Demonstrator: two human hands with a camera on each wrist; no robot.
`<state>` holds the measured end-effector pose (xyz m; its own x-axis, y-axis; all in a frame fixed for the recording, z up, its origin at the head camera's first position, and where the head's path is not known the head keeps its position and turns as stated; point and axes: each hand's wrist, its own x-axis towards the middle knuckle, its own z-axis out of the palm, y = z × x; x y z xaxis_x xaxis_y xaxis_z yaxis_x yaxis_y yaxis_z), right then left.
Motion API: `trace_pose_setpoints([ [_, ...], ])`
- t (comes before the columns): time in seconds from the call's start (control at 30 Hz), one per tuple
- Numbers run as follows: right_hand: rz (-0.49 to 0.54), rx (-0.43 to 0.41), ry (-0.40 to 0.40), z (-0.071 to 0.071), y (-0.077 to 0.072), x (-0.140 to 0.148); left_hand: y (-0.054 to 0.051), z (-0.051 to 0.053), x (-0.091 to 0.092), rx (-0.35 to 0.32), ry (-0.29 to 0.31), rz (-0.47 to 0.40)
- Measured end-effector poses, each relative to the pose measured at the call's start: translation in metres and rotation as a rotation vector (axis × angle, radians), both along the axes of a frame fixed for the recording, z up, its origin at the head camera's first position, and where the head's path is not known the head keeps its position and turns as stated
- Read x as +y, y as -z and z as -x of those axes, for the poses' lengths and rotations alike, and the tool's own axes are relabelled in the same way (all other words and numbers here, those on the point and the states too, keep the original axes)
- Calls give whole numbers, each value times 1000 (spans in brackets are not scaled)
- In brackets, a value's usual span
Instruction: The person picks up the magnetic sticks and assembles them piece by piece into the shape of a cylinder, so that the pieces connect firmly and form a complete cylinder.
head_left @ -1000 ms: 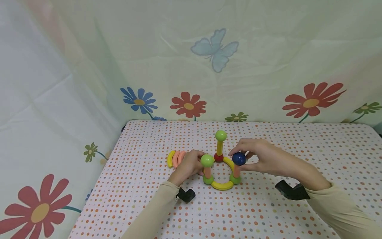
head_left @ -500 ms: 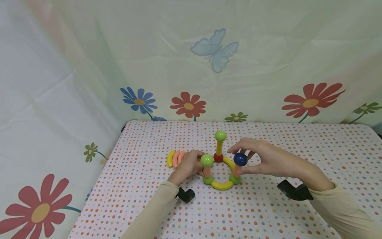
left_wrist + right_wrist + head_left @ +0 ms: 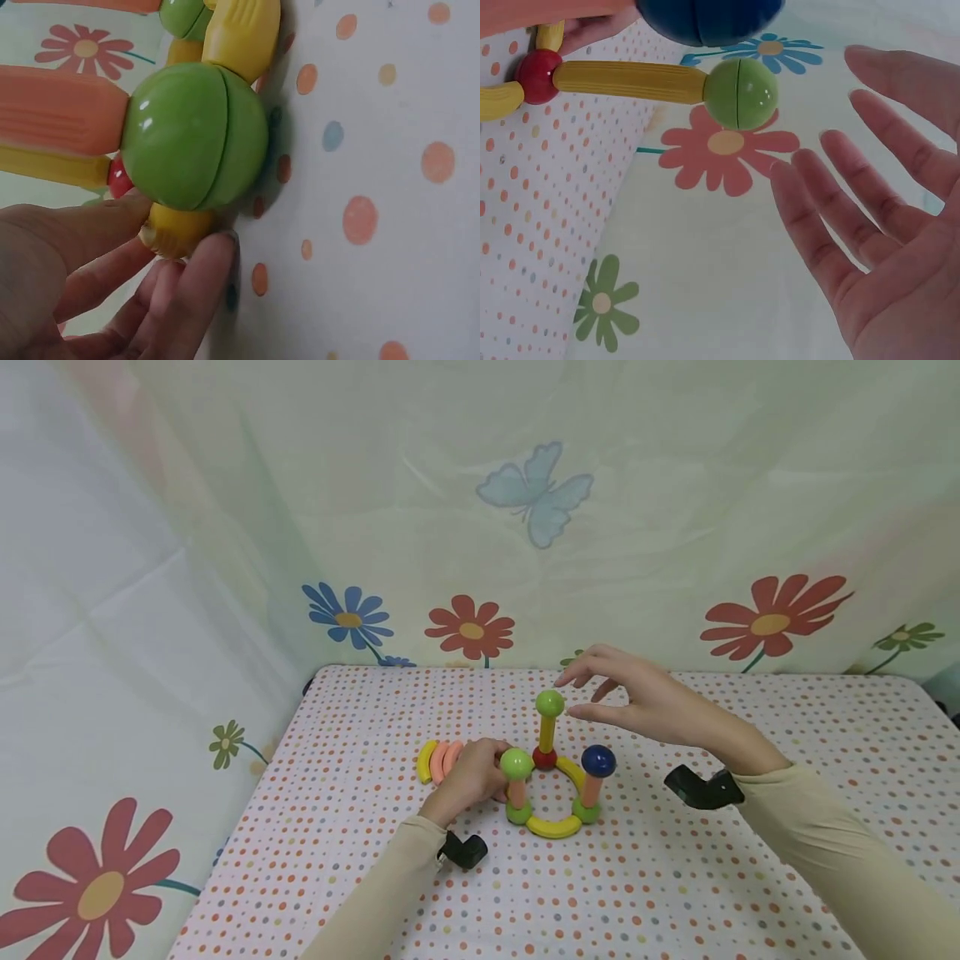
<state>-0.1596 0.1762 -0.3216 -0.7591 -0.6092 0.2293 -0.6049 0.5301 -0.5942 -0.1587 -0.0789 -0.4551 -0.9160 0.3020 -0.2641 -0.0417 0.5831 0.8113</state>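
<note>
A ring of yellow curved sticks [image 3: 553, 827] and balls lies on the table, with three rods standing up from it. My left hand [image 3: 467, 779] pinches a yellow curved stick [image 3: 178, 231] of the ring, just beside a green ball [image 3: 184, 135], at the ring's left side. My right hand [image 3: 648, 697], fingers spread and holding nothing, hovers by the light green ball [image 3: 550, 703] atop the yellow rod [image 3: 547, 734] at the back. On the right, a dark blue ball [image 3: 598, 761] tops an orange rod [image 3: 592, 792]. Another light green ball [image 3: 517, 764] caps the left orange rod.
Left of my left hand lie a loose yellow curved stick [image 3: 427, 762] and orange curved sticks [image 3: 441, 762] side by side. A dotted cloth [image 3: 675, 877] covers the table. Behind it hangs a flowered curtain [image 3: 637, 527].
My right hand has left the dark blue ball and moved up and back toward the light green ball on the yellow rod. The left hand stays in place.
</note>
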Motion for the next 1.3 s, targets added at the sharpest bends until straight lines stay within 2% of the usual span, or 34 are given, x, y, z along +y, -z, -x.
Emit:
trace_pose_setpoints([
  [0.07,-11,-16,-19,6,1,-5,-3,0,-4,24,-11,-21],
  [0.1,-12,-27,-33,8,1,-8,-5,-1,-6,56,-15,-25],
  [0.2,-23,-52,-75,14,6,-13,-15,-3,-17,202,-38,19],
  [0.3,-20,-83,-95,17,11,-15,-24,-6,-29,351,-84,141],
  [0.37,-14,-101,-91,17,14,-13,-27,-6,-34,398,-107,214],
  [0.43,-7,-112,-86,18,17,-12,-27,-7,-37,417,-114,274],
  [0.57,6,-108,-95,20,20,-12,-22,-6,-42,422,-73,331],
  [0.67,13,-102,-108,21,21,-14,-17,-5,-42,413,-46,343],
  [0.77,19,-100,-107,22,22,-16,-14,-5,-41,381,-31,343],
  [0.9,27,-93,-108,24,25,-18,-13,-6,-38,304,-31,353],
  [1.0,36,-89,-113,25,27,-20,-14,-7,-37,288,-44,372],
  [1.13,40,-90,-112,26,28,-21,-15,-8,-35,299,-54,381],
  [1.3,47,-104,-114,26,29,-20,-17,-6,-33,335,-33,348],
])
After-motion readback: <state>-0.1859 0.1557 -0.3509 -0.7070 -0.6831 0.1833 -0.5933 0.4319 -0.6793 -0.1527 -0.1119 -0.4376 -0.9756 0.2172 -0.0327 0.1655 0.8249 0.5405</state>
